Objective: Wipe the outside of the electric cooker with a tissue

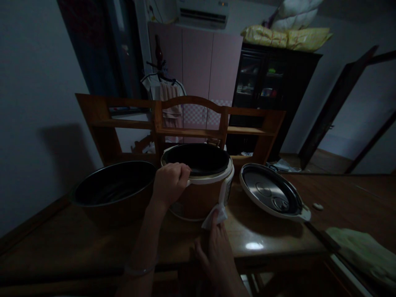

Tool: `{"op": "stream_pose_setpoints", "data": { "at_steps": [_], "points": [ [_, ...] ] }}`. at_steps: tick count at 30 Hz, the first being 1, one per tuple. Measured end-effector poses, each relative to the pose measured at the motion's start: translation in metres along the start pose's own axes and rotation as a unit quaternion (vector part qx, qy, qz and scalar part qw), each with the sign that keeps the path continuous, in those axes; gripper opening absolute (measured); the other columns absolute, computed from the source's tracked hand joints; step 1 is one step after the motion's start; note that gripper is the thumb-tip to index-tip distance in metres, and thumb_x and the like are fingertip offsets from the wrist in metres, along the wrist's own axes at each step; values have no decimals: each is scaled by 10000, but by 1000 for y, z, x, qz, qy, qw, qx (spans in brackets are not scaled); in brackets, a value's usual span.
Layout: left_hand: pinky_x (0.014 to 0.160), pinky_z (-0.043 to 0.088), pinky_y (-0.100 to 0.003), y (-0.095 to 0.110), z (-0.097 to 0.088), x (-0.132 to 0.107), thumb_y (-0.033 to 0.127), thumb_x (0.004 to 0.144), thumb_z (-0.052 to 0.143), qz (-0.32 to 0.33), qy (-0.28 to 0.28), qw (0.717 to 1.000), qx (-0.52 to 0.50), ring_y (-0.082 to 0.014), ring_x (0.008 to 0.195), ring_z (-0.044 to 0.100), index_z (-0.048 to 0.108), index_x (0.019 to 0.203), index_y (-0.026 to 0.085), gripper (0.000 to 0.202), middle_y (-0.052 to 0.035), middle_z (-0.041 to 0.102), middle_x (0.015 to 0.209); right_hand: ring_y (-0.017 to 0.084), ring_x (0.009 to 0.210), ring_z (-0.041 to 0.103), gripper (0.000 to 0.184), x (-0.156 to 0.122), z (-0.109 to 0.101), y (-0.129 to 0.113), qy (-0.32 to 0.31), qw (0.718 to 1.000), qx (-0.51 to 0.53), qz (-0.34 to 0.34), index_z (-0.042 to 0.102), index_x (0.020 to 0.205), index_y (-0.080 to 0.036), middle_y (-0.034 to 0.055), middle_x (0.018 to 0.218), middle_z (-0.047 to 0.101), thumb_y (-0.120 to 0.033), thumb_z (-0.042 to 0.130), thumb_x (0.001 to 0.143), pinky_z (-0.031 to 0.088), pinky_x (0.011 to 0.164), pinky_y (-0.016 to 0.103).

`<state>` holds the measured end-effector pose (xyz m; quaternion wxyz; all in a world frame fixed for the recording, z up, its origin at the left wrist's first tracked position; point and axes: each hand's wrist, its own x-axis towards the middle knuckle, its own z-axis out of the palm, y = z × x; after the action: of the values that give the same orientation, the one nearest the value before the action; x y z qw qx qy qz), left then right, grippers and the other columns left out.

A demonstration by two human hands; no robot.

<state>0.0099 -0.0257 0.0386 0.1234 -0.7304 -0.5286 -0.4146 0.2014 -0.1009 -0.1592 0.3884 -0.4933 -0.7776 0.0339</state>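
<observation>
Already the round steel-lined lid with a white rim [272, 192] is off and lies inside-up on the brown wooden bench [262, 235], just right of the round orange-brown rice cooker with a cream rim [198, 198]. The cooker stands open at the middle of the bench, its inside dark.

The left hand [170, 183] reaches to the cooker's near-left rim, its grip clenched over the cream edge. The right hand [216, 247] sits just below the cooker's front, its grip pinching a small crumpled white cloth [213, 216] pressed against the lower wall beside the pale control strip.

As a judgement, the wiping of the outer wall is under way at the front. In this dim light no wet or clean patch shows, so how much of the wall is done cannot be told.

Left of the cooker a wide dark metal bowl [114, 187] rests on the bench, close to it. Far right of the cooker lie a small white lump [317, 206] and a folded pale green cloth [361, 249].

No writing is readable: the control strip is too dim and too steeply angled, and no brand shows.
</observation>
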Motion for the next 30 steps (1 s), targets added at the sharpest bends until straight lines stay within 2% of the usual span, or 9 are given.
{"op": "stream_pose_setpoints", "data": {
  "at_steps": [4, 9, 16, 19, 22, 26, 30],
  "points": [
    [804, 424, -344, 0, 0, 0, 307, 1020, 323, 0, -1, 1000, -3, -211, 856, 669, 727, 851, 198, 451, -44, 738, 862, 400, 1516, 262, 988, 1, -2, -1, -10, 1000, -14, 0, -125, 1604, -80, 240, 1643, 238, -343, 559, 941, 390, 1152, 615],
    [789, 422, -342, 0, 0, 0, 306, 1018, 323, 2, 1, 1000, 1, -211, 844, 667, 725, 844, 198, 451, -49, 739, 852, 399, 1524, 237, 983, 0, -1, -1, -13, 1000, -28, -1, -124, 1601, -66, 244, 1635, 259, -318, 556, 938, 360, 1169, 624],
    [788, 420, -353, 0, 0, 0, 310, 1019, 316, -2, -3, 1000, 5, -218, 842, 668, 728, 849, 199, 459, -47, 736, 850, 425, 1497, 297, 990, -2, 4, 2, -6, 1000, -26, 16, -96, 1610, -80, 246, 1599, 340, -352, 576, 936, 436, 1107, 635],
    [789, 420, -356, 1, 0, 0, 312, 1016, 318, -2, -4, 1000, 4, -222, 842, 669, 728, 851, 197, 456, -48, 734, 847, 407, 1490, 324, 989, -1, 4, 1, 4, 999, -30, 18, -92, 1609, -72, 245, 1568, 398, -360, 583, 946, 417, 1128, 634],
    [788, 419, -356, 1, -1, 0, 312, 1015, 320, -4, -3, 1000, 2, -221, 839, 670, 728, 844, 199, 456, -46, 735, 845, 409, 1513, 265, 1042, 0, 4, 0, 14, 999, -32, 20, -101, 1604, -57, 253, 1595, 345, -429, 614, 944, 383, 1149, 645],
    [782, 420, -349, 1, -2, 1, 306, 1010, 322, -1, -4, 1000, 3, -217, 829, 670, 728, 834, 197, 456, -49, 737, 841, 410, 1543, 149, 1041, -6, 1, -1, 35, 997, -13, 62, -109, 1610, -102, 224, 1655, 212, -486, 601, 954, 392, 1140, 630],
    [773, 422, -345, 1, -2, 1, 305, 1011, 324, 3, -3, 1000, 9, -215, 824, 669, 731, 842, 194, 454, -51, 741, 840, 366, 1540, 207, 980, -11, -11, 2, 49, 995, 20, 90, -109, 1616, -159, 197, 1652, 251, -490, 561, 982, 410, 1137, 576]
  ]
}}
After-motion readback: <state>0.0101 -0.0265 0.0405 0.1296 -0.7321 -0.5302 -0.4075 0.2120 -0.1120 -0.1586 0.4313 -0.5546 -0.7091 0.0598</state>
